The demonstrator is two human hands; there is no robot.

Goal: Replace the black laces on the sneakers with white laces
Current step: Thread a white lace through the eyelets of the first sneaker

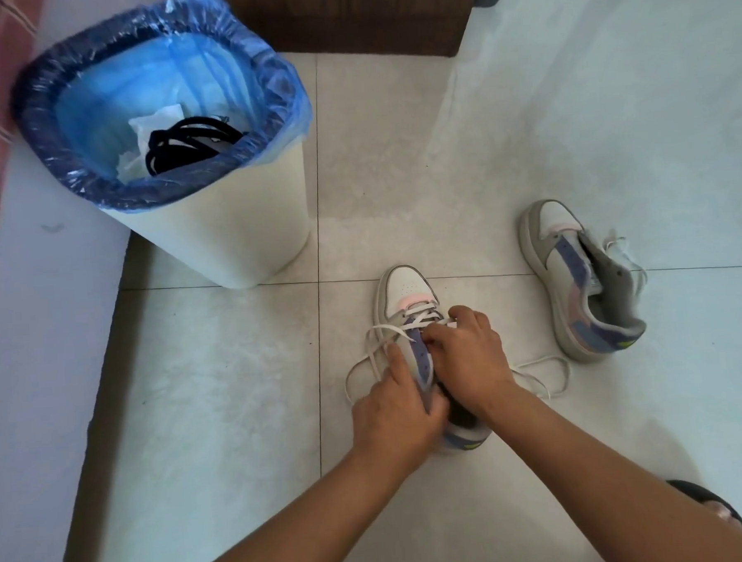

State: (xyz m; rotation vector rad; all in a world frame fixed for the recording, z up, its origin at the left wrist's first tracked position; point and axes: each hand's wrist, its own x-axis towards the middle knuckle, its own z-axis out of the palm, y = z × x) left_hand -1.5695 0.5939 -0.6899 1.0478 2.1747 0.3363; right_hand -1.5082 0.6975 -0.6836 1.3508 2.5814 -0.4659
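Observation:
A grey and white sneaker (405, 288) with blue eyelet strips stands on the tiled floor, toe pointing away from me. A white lace (379, 345) crosses its lower eyelets and trails loose on both sides. My left hand (393, 404) grips the sneaker's left side near the collar. My right hand (469, 353) pinches the lace at the eyelets over the tongue. The second sneaker (584, 286) lies tipped on its side to the right, with no lace in its eyelets and a white lace beside it. The black laces (190, 142) lie in the bin.
A white bin (229, 228) with a blue liner stands at the left, holding crumpled paper. A pale bed side runs along the left edge. A brown cabinet is at the back. My foot in a black sandal (712, 508) is at the bottom right.

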